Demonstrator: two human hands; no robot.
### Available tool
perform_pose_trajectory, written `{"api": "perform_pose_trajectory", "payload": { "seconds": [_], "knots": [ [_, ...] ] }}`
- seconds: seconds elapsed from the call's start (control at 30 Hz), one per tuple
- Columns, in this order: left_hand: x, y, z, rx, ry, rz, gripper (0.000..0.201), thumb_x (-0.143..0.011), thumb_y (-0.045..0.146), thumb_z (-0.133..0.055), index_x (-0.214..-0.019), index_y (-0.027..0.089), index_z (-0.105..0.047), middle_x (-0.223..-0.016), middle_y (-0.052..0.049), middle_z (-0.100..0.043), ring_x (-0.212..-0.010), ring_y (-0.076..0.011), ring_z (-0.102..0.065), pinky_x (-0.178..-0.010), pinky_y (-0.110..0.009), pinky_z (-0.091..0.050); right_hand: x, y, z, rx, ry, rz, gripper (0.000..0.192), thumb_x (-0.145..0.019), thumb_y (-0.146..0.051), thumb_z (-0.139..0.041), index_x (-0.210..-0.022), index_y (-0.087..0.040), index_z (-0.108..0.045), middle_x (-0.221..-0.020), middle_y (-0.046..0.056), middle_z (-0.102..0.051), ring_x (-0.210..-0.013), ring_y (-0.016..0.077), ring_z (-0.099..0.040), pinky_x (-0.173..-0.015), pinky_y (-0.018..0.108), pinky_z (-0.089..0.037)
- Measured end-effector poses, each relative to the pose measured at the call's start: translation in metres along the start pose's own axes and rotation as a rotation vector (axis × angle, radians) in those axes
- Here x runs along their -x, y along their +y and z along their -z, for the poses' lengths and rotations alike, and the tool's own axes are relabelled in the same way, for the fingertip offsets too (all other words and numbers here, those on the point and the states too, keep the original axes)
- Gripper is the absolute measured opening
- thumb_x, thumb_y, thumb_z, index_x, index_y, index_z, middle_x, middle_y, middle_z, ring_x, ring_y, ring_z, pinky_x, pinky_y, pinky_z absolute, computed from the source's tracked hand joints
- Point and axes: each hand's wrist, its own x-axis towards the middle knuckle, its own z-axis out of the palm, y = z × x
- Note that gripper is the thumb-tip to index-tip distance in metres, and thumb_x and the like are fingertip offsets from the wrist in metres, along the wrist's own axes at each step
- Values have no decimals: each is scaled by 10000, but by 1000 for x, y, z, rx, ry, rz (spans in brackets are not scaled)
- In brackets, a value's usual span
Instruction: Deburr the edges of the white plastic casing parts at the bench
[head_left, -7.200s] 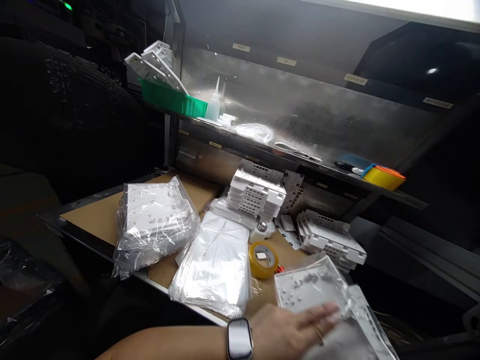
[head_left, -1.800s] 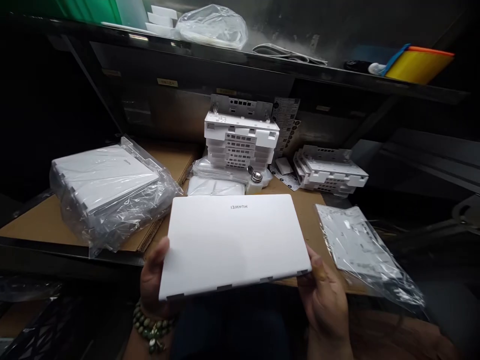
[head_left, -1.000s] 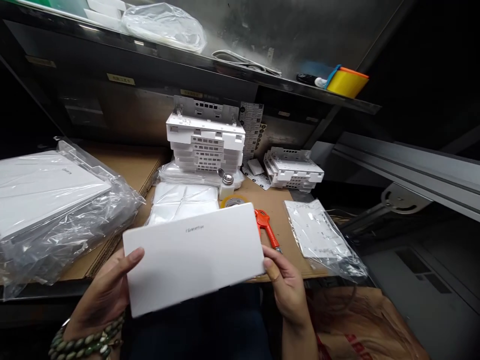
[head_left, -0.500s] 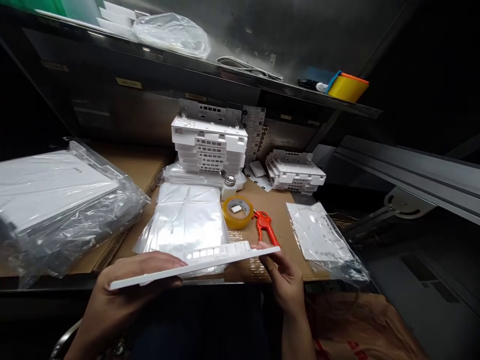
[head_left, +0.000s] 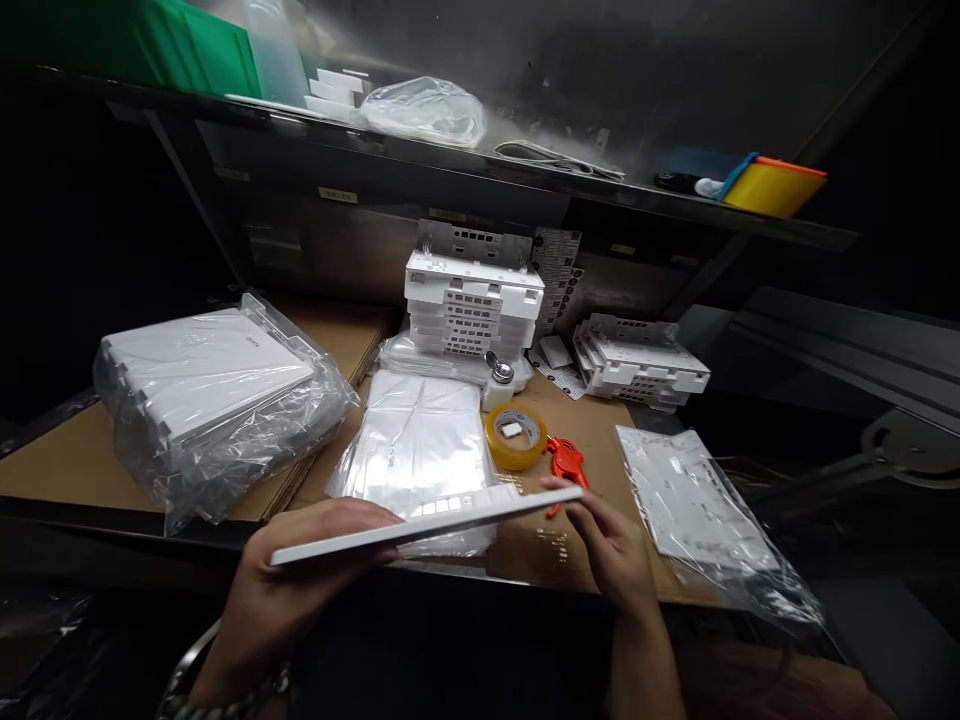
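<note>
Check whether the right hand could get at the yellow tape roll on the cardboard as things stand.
Probably yes, but not freely: the right hand is pinching the thin white plastic panel. The yellow tape roll lies just beyond, with nothing on it, beside the red-handled tool.

Bench: brown cardboard-covered worktop (head_left: 352, 335).
Left: white panels wrapped in a clear plastic bag (head_left: 206, 385).
Centre: flat stack of clear plastic bags (head_left: 420, 440), yellow tape roll (head_left: 515, 437), red plastic tool (head_left: 568, 462).
Rear: tall stack of white slotted plastic housings (head_left: 472, 310), lower stack (head_left: 637, 362).
Right: bagged white plate (head_left: 697, 505).
Shelf: dark metal ledge (head_left: 420, 160), crumpled clear bag (head_left: 424, 108), yellow container (head_left: 772, 185).
</note>
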Motion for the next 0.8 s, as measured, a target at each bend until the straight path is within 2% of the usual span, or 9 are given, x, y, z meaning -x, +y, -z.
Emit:
{"api": "perform_pose_trajectory", "payload": {
  "seconds": [0.1, 0.2, 0.27, 0.37, 0.43, 0.5, 0.63, 0.8],
  "knots": [
    [8, -6, -1, -52, 223, 14, 118, -774, 351, -877, -875, 317, -827, -910, 27, -803, -859, -213, -724, -803, -255, -572, -58, 1, -10, 391, -59, 77, 348, -1052, -346, -480, -1246, -241, -749, -1266, 87, -758, -1196, 255, -697, -1008, 419, -569],
    [14, -22, -14, -100, 466, -38, 186, -768, 304, -891, -935, 298, -809, -954, 44, -777, -886, -198, -690, -909, -268, -534, -117, 8, -31, 588, -200, 75, 253, -989, -216, -591, -1155, -236, -780, -1187, 85, -780, -1190, 250, -673, -1024, 411, -537],
    [17, -33, -24, -128, 523, -71, 204, -800, 270, -866, -991, 298, -801, -998, 40, -765, -920, -198, -680, -962, -275, -506, -144, 12, -43, 717, -306, 57, 175, -961, -215, -658, -1094, -200, -771, -1122, 86, -777, -1148, 246, -677, -1005, 434, -540],
    [21, -45, -33, -134, 423, -45, 212, -857, 273, -807, -1066, 299, -789, -1129, 8, -764, -1059, -231, -688, -1072, -297, -471, -159, 15, -51, 877, -408, 45, 157, -978, -313, -675, -1018, -169, -723, -1118, 67, -733, -1083, 217, -680, -973, 443, -555],
    [24, -50, -34, -117, 335, 12, 213, -884, 317, -770, -1093, 280, -787, -1210, -22, -758, -1148, -261, -683, -1135, -323, -448, -158, 13, -49, 947, -441, 61, 179, -985, -338, -666, -1008, -165, -705, -1161, 71, -707, -1092, 217, -666, -965, 436, -557],
    [26, -53, -32, -106, 267, 58, 247, -887, 360, -760, -1117, 275, -786, -1211, -30, -766, -1138, -267, -697, -1122, -316, -467, -154, 12, -46, 997, -464, 78, 178, -984, -328, -665, -1029, -159, -697, -1198, 78, -687, -1104, 224, -656, -958, 436, -558],
    [27, -58, -28, -85, 216, 76, 259, -876, 371, -775, -1129, 313, -789, -1151, 11, -789, -1062, -222, -725, -1044, -232, -494, -151, 10, -46, 1054, -496, 71, 177, -1003, -312, -638, -1102, -175, -691, -1209, 87, -684, -1062, 210, -666, -950, 419, -560],
    [26, -62, -25, -61, 199, 109, 247, -894, 388, -752, -1132, 327, -784, -1167, 36, -787, -1085, -196, -723, -1033, -178, -477, -153, 5, -46, 1002, -538, 94, 105, -975, -253, -656, -987, -164, -711, -1083, 63, -725, -984, 205, -690, -886, 383, -564]
  ]
}}
